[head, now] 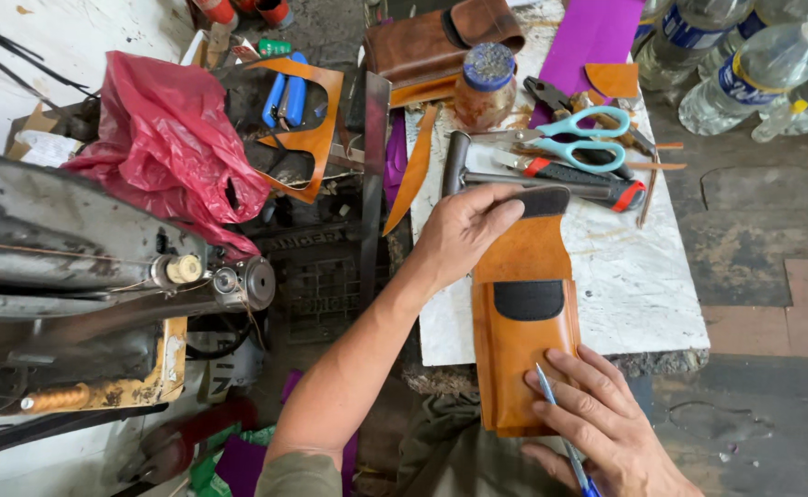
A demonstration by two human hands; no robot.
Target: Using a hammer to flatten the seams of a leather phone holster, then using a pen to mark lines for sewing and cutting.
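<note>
sewing machine [72, 276]: grey metal, worn, fills the left side, a spool of tan thread at its lower edge.
marble slab [643, 285]: white, veined, serves as the work surface at centre right.
red plastic bag [164, 147]: crumpled, above the machine.
water bottles [744, 55]: several clear ones, top right corner, beyond the slab.
leather pouch [523, 350]: tan, long, lying on the near edge of the slab with its flap open upward; 2 black fastening strips, 1 on the flap tip, 1 on the pocket front.
left hand [464, 235]: fingers curled over the flap's upper edge, pinning it against the slab.
right hand [597, 419]: fingers spread flat on the pouch's lower right corner, a blue pen [565, 442] clasped between them.
hammer [542, 179]: just above the flap.
scissors [569, 138]: teal handles, beside the hammer.
jar [485, 85]: blue lid, behind.
</note>
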